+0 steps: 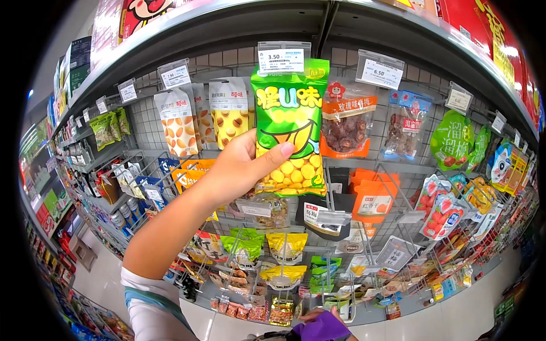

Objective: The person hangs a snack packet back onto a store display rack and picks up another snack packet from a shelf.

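Observation:
My left hand (247, 162) is raised in front of the rack, gripping a green and yellow snack bag (291, 128). The thumb lies across the bag's front, and the other fingers are hidden behind it. The bag is upright, its top edge just under a price tag (282, 58). Low at the bottom edge, my right hand (311, 314) is closed around a purple thing (327, 327), partly cut off; I cannot make out what it is. Behind the snack bag hang a yellow and white pouch (229, 116) and an orange-labelled dried plum bag (347, 122).
A wire grid rack with metal hooks carries several rows of snack packets, including orange packets (372, 193) and strawberry packets (441, 207). Above runs a grey metal shelf (256, 28) with red boxes. A stool (83, 253) stands on the floor at left.

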A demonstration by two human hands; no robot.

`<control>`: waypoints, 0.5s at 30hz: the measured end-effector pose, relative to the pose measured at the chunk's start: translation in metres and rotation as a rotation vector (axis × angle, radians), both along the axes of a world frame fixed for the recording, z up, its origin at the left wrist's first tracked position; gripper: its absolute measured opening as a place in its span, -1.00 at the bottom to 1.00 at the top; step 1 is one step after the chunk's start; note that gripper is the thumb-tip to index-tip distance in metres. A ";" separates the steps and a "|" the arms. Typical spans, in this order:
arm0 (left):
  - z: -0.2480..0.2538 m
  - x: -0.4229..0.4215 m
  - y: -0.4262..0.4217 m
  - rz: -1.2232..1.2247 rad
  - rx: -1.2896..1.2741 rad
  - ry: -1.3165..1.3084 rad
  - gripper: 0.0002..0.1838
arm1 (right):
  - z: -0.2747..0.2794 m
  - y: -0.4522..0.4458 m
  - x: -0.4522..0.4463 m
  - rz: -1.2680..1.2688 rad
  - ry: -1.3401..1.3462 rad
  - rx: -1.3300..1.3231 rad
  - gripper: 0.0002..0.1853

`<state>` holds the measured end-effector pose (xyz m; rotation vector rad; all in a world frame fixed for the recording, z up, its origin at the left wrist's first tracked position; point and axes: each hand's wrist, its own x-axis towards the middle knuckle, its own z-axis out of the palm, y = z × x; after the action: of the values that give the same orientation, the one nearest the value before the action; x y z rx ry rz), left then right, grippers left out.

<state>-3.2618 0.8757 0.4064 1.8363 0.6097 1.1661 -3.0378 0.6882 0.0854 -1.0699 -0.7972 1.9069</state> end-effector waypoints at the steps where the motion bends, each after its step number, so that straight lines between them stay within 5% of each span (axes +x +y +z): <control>1: 0.003 -0.001 -0.008 0.004 -0.038 -0.018 -0.48 | 0.002 -0.001 0.001 -0.004 -0.008 0.001 -0.81; 8: -0.005 -0.007 -0.027 -0.062 -0.044 -0.008 -0.50 | 0.029 0.020 0.024 0.042 -0.094 0.211 -0.80; 10: -0.025 -0.005 -0.036 -0.074 -0.115 0.026 -0.53 | 0.068 0.036 0.023 -0.097 -0.183 0.524 -0.81; 15: -0.116 0.002 -0.078 -0.231 -0.346 0.039 -0.54 | 0.105 0.041 0.028 -0.058 -0.028 0.729 -0.74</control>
<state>-3.2594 0.7972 0.2905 1.5871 0.5644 0.8176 -3.0100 0.7289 0.1905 -0.6485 -1.3212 1.3646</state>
